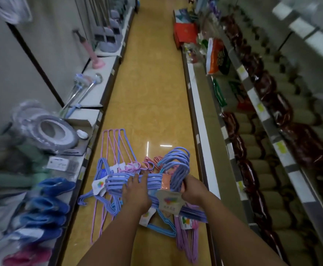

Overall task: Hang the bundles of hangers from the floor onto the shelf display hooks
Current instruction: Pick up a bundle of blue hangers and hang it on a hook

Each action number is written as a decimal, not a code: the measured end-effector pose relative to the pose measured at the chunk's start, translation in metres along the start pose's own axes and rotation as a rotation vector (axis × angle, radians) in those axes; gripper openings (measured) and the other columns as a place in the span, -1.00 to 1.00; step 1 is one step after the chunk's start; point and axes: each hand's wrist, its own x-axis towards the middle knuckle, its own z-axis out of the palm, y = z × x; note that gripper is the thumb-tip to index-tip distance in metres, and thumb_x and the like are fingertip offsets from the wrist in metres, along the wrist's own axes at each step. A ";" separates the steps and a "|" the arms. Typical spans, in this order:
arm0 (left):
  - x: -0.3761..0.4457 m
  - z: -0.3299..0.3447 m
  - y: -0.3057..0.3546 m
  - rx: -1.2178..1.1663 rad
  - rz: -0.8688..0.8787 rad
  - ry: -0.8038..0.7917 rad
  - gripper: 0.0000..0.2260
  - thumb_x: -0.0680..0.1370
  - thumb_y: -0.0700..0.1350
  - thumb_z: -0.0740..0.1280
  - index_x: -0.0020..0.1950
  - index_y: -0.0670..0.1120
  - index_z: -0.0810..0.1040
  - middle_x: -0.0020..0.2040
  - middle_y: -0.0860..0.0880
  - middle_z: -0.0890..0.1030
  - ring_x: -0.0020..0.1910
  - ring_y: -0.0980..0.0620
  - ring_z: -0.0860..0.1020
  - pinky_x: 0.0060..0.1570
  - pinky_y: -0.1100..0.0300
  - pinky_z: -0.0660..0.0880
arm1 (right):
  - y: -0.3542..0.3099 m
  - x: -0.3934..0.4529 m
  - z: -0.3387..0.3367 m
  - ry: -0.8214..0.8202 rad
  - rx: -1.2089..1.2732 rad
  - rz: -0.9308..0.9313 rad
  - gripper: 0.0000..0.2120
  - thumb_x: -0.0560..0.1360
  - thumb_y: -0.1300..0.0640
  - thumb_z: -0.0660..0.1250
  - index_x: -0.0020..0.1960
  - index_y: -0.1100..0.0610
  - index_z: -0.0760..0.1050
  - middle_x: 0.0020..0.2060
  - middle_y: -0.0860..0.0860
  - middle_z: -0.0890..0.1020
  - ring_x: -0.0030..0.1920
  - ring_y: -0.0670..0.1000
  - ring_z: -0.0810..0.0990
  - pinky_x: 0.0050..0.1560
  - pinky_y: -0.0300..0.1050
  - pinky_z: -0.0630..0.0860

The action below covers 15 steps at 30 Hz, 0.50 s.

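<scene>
Now your left hand (135,191) and right hand (193,190) both grip purple hanger bundle (156,181) above floor (153,93) pile

Both your bare forearms reach forward and down from the bottom of the view, converging on the lavender hanger bundle (156,181), which serves as the landmark here. Your left hand (136,191) lies on the left part of that bundle, back of the hand up, fingers spread forward over its wires; whether they curl under is hidden. Your right hand (193,189) sits at the bundle's right end, just below the hooks, fingers wrapped around the gathered wires in a grip. Your wrists are nearly straight, the two hands near one another.
</scene>
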 end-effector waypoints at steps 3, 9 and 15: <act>-0.024 -0.029 -0.013 0.077 0.056 0.157 -0.34 0.56 -0.04 0.27 0.55 0.05 -0.04 0.56 -0.04 -0.03 0.55 -0.09 -0.08 0.47 -0.11 -0.13 | -0.039 -0.019 -0.018 -0.057 -0.010 -0.055 -0.59 0.48 0.28 0.28 0.32 0.17 0.36 0.19 0.15 0.53 0.15 0.16 0.52 -0.04 -0.13 0.42; -0.065 -0.072 -0.049 -0.166 0.024 0.311 -0.87 0.52 -0.18 0.24 -0.01 0.00 0.34 0.07 -0.04 0.54 0.14 -0.11 0.48 0.32 -0.06 0.28 | -0.106 -0.050 -0.028 -0.068 -0.024 -0.169 -0.60 0.50 0.31 0.24 0.33 0.23 0.38 0.25 0.17 0.51 0.24 0.15 0.48 0.01 -0.21 0.35; -0.106 -0.091 -0.094 -0.381 -0.170 0.467 -0.89 0.52 -0.21 0.21 -0.02 -0.02 0.44 -0.04 -0.11 0.61 -0.04 -0.18 0.55 -0.22 0.09 0.32 | -0.152 -0.066 -0.021 0.004 -0.146 -0.301 -0.33 0.33 0.00 0.35 0.42 0.08 0.34 0.28 0.15 0.48 0.26 0.15 0.50 0.17 -0.07 0.46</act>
